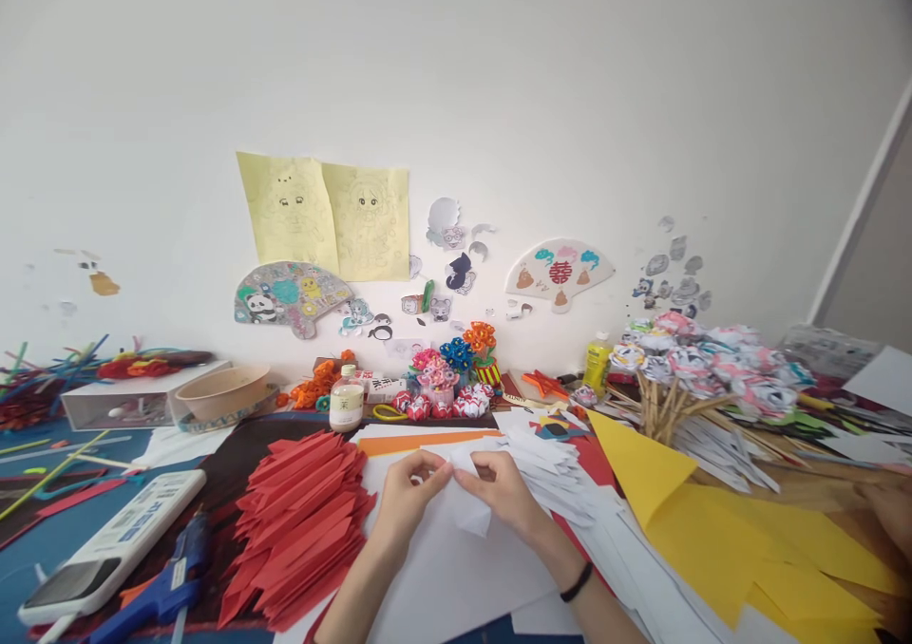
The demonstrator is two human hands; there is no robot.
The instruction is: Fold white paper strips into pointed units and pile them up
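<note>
My left hand (414,484) and my right hand (497,484) meet at the middle, thumbs and forefingers pinched on a small folded piece of white paper (473,519). Part of this piece hangs below my right fingers. Beneath both hands lies a large white sheet (456,592). A heap of folded red paper strips (303,520) is to the left. Folded white strips (545,468) are spread to the right, with yellow paper (712,530) beyond them.
A blue glue gun (167,582) and white power strip (118,549) lie at the left. A bottle (346,402) and paper flowers (436,378) stand along the wall. Sticks with paper flowers (702,364) are back right. Another person's hand (890,506) shows at the right edge.
</note>
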